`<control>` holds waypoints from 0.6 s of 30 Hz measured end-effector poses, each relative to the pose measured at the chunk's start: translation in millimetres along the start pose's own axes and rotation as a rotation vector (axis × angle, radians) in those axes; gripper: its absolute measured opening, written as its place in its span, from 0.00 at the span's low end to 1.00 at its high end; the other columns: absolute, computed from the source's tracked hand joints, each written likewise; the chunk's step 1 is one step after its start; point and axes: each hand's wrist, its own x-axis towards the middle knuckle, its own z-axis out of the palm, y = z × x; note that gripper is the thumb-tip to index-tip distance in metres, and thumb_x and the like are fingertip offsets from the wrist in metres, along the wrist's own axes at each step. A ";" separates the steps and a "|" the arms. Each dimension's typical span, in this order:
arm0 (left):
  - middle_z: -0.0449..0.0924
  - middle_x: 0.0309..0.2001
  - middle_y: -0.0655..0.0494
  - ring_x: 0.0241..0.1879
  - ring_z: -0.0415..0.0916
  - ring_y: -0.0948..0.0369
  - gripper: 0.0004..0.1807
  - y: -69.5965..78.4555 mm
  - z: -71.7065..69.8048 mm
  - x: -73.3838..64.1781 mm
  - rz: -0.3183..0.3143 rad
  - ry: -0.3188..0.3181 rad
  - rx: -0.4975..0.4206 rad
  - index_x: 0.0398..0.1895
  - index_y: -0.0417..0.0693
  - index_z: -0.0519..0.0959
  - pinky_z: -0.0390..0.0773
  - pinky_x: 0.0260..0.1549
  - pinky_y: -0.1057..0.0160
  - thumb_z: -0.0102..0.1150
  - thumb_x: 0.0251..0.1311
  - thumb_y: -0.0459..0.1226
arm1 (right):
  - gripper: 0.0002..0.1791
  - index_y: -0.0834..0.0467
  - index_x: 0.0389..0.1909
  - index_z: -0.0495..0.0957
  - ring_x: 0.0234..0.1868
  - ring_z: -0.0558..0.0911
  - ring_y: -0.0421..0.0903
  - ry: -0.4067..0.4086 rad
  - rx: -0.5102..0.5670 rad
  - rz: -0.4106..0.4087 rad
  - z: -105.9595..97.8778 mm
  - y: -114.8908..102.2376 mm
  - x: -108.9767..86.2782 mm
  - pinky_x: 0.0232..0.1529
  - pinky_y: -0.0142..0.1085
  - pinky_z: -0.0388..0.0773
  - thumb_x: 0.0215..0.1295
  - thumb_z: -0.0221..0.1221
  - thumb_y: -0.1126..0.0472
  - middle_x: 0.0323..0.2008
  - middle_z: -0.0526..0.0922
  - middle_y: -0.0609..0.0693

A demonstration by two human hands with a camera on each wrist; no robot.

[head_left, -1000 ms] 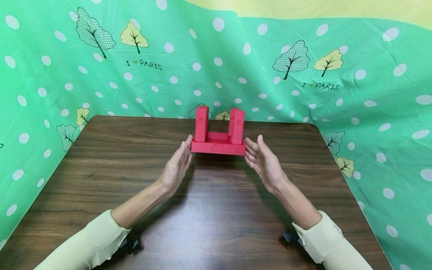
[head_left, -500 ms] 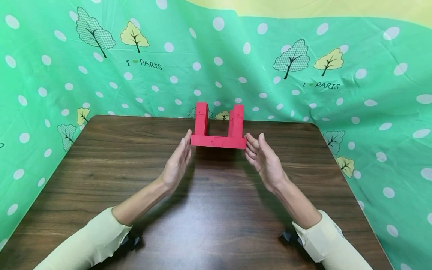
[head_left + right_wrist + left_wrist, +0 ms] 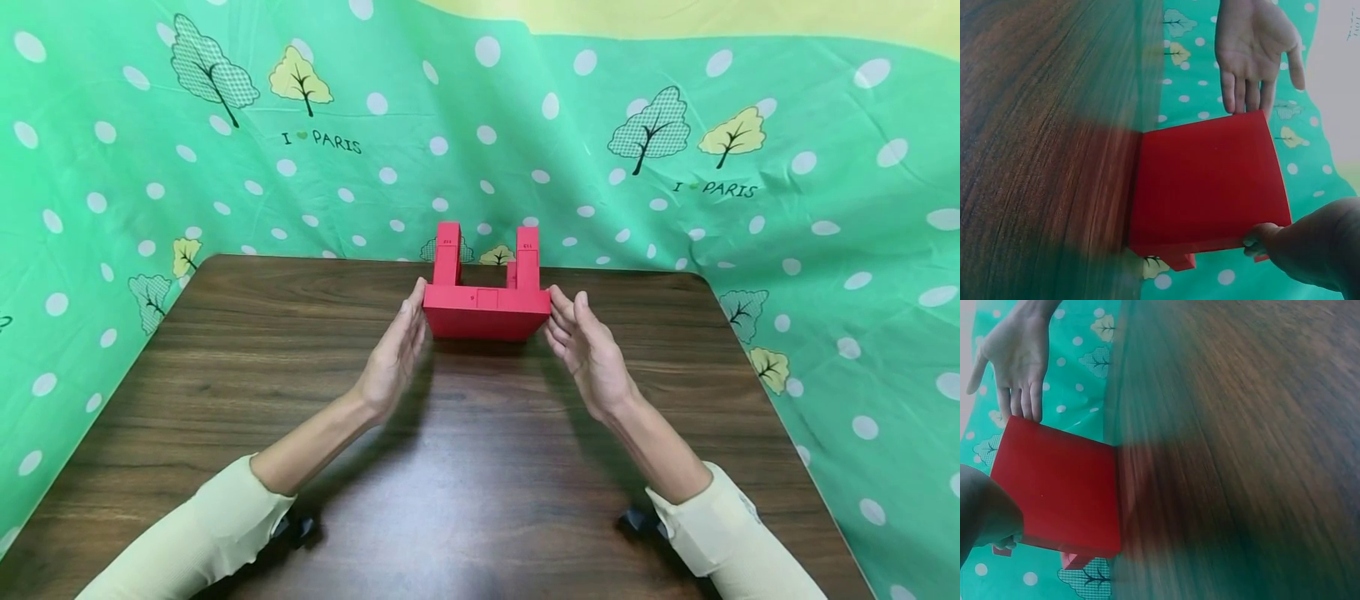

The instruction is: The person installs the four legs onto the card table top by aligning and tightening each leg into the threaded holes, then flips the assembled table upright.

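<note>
A red box-like piece point(image 3: 486, 310) with two upright pillars is tilted back near the table's far edge, its front side raised and its plain underside point(image 3: 1060, 481) facing the person. The lower back edge seems to meet the tabletop; whether it bears weight there I cannot tell. Straight fingers of the left hand point(image 3: 390, 354) press the piece's left side. On the opposite side, the right hand point(image 3: 596, 362) touches it with extended fingertips, thumb apart. In the right wrist view, the left hand point(image 3: 1254, 53) shows a flat palm. The pillars are mostly hidden in the wrist views.
The dark wood-grain table point(image 3: 480, 467) has rounded far corners. A green dotted curtain point(image 3: 480, 167) with printed trees hangs close behind and along both sides. Black devices point(image 3: 637, 522) sit beneath the pale sleeves point(image 3: 712, 525).
The red piece has tipped backward: its front edge has risen, the underside has come into view and the pillars lean farther away. Both hands have shifted slightly up and away with it.
</note>
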 end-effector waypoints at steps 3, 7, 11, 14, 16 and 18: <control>0.33 0.96 0.58 0.95 0.29 0.55 0.40 -0.3 -0.3 0.8 0.002 -0.005 0.003 0.96 0.49 0.36 0.33 0.95 0.48 0.22 0.90 0.54 | 0.51 0.64 0.92 0.46 0.94 0.50 0.58 0.007 -0.004 0.000 0.0 0.2 0.3 0.94 0.53 0.46 0.89 0.39 0.30 0.94 0.48 0.53; 0.33 0.96 0.57 0.95 0.29 0.54 0.40 0.0 -0.3 1.7 0.007 -0.005 0.004 0.96 0.49 0.36 0.33 0.95 0.47 0.23 0.90 0.55 | 0.50 0.64 0.92 0.46 0.94 0.51 0.59 0.006 -0.012 -0.006 -0.1 0.3 0.4 0.94 0.53 0.46 0.89 0.38 0.31 0.94 0.49 0.54; 0.34 0.96 0.59 0.95 0.31 0.55 0.40 1.2 -0.4 2.3 0.005 -0.002 0.011 0.96 0.50 0.36 0.34 0.95 0.48 0.23 0.90 0.55 | 0.50 0.65 0.92 0.45 0.94 0.50 0.60 -0.001 -0.013 -0.017 0.9 -0.3 0.7 0.94 0.54 0.46 0.90 0.38 0.31 0.94 0.48 0.55; 0.34 0.96 0.61 0.95 0.32 0.57 0.40 3.2 0.1 2.3 0.002 -0.004 0.016 0.96 0.51 0.36 0.35 0.96 0.49 0.24 0.90 0.55 | 0.50 0.65 0.92 0.45 0.94 0.49 0.60 -0.002 -0.006 -0.023 1.3 -0.6 1.6 0.94 0.54 0.45 0.90 0.38 0.32 0.94 0.48 0.56; 0.34 0.96 0.60 0.95 0.32 0.56 0.40 4.1 -0.2 2.6 0.003 -0.007 0.018 0.96 0.51 0.36 0.35 0.96 0.48 0.24 0.90 0.55 | 0.49 0.64 0.92 0.45 0.94 0.50 0.60 -0.001 -0.010 -0.020 1.2 -0.5 1.9 0.94 0.54 0.45 0.90 0.39 0.32 0.94 0.48 0.56; 0.35 0.96 0.60 0.95 0.33 0.56 0.40 4.1 -0.8 3.3 0.003 -0.007 0.018 0.96 0.51 0.36 0.36 0.96 0.48 0.24 0.90 0.54 | 0.48 0.63 0.93 0.45 0.94 0.51 0.60 -0.002 -0.023 -0.013 0.8 -0.2 2.4 0.94 0.54 0.47 0.90 0.38 0.33 0.94 0.49 0.56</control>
